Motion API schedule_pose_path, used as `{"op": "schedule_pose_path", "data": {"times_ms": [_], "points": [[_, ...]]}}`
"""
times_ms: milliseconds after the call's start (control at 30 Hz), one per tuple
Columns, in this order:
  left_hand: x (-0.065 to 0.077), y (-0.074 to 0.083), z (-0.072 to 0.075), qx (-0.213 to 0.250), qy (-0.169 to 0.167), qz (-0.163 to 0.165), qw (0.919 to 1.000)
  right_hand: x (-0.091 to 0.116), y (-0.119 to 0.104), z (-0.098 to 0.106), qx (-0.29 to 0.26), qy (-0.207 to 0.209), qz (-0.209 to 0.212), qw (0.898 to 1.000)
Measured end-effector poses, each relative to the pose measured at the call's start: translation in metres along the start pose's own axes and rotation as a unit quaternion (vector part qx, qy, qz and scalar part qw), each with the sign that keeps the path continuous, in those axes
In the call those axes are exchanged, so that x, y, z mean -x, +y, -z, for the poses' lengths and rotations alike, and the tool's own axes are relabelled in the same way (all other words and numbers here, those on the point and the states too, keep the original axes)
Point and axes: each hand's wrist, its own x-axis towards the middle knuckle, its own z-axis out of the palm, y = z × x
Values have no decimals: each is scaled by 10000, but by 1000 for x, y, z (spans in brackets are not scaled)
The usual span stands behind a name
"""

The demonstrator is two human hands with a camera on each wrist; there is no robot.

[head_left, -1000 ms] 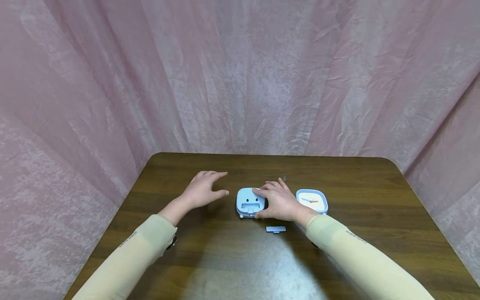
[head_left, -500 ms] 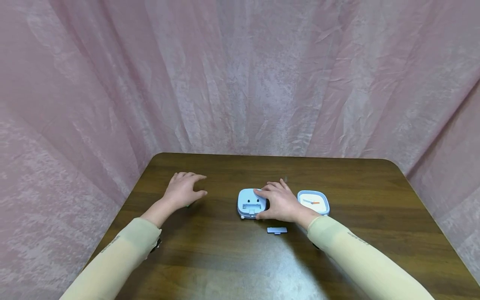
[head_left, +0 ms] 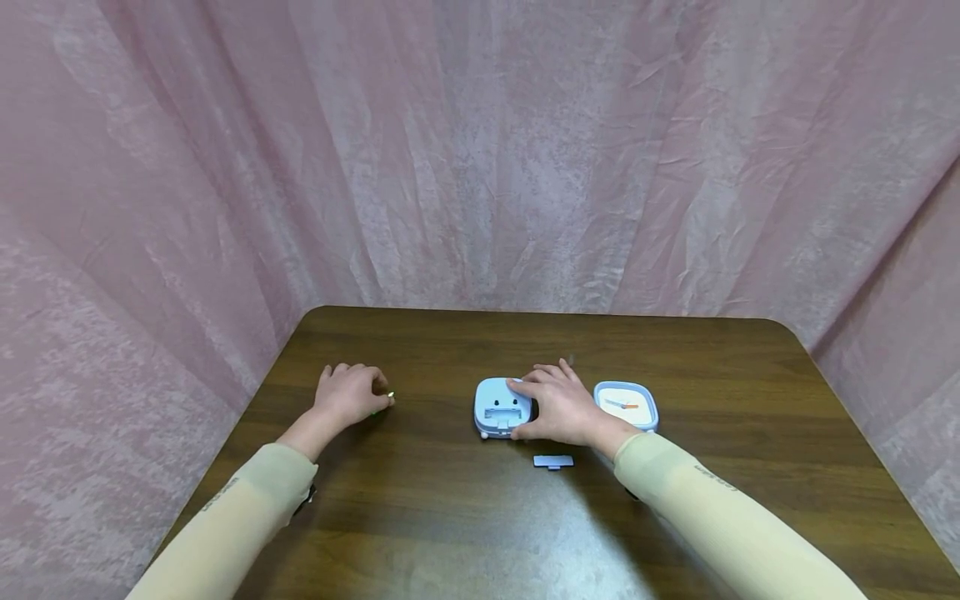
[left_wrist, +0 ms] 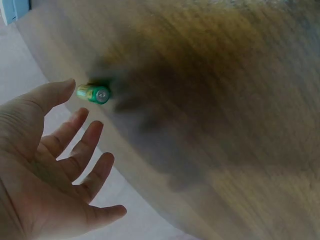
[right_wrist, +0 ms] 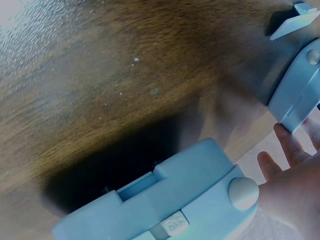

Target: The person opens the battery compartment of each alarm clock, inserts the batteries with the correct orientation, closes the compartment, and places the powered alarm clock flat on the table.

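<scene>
My left hand [head_left: 347,396] is at the left of the table, thumb and index fingertips together on a small green battery [left_wrist: 93,93]. In the left wrist view the battery's flat end juts out past those tips, and the other fingers are bent loosely. My right hand [head_left: 558,408] holds the right side of a light blue clock [head_left: 491,393] lying back up, thumb at the near edge and index on top. Its battery slot [head_left: 502,413] is uncovered. The blue battery cover [head_left: 553,461] lies just in front of it.
A second blue clock [head_left: 626,402], white face up, lies behind my right wrist; its white foot [right_wrist: 243,193] shows large in the right wrist view. Pink curtains [head_left: 487,167] hang behind the brown wooden table [head_left: 420,500].
My left hand has moved left, away from the blue clock, and lowered, its spread thumb and fingers closing on the battery. My right hand has stayed on the clock.
</scene>
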Motion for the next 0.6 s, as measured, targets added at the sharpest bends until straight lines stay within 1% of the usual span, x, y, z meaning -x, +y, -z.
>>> {"op": "schedule_pose_path", "data": {"times_ms": [133,300,600], "points": [[-1,0,-5,-102,-34,95,9999,0,1,-1,1,46,16,10000],[-2,-1,-9,-217,-26,189,9996,0,0,0,12,-1,6,10000],[-2,2,-10,-197,-45,245,9995,1,-1,2,-50,-21,-14,10000]]}}
